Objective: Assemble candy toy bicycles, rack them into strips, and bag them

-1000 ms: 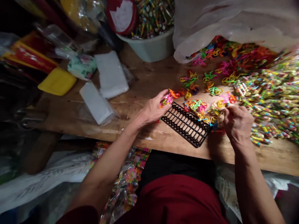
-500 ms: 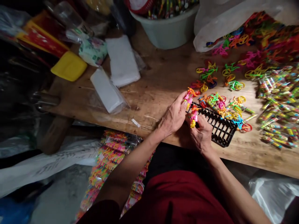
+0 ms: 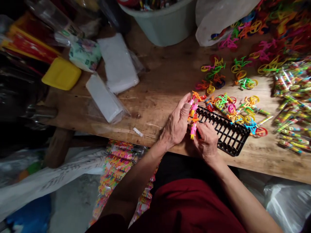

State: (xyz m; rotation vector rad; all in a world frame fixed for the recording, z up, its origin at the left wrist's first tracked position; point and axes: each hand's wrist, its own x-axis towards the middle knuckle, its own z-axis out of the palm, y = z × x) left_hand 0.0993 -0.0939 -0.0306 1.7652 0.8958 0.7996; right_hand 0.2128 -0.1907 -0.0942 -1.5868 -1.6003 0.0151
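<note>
A black slotted rack [image 3: 227, 132] lies on the wooden table, its left end between my hands. My left hand [image 3: 177, 123] closes round a pink and orange toy piece [image 3: 193, 106] at that end. Just below it, my right hand [image 3: 206, 139] has its fingers curled beside a second pink, orange and yellow piece [image 3: 193, 129]; its fingertips are partly hidden behind the piece. Small colourful toy bicycles [image 3: 222, 101] lie along the rack's far edge.
Wrapped candy tubes [image 3: 291, 110] are heaped at the right. A pale tub [image 3: 165, 24] stands at the back, near a plastic bag [image 3: 211, 24]. White packets [image 3: 119, 64] and a yellow pouch [image 3: 62, 73] lie left. Packed colourful strips [image 3: 114, 174] hang or lie below the table edge.
The view has shifted slightly. The lower pink piece stands more upright beside my right hand, and both hands have moved a little to the left in the picture.
</note>
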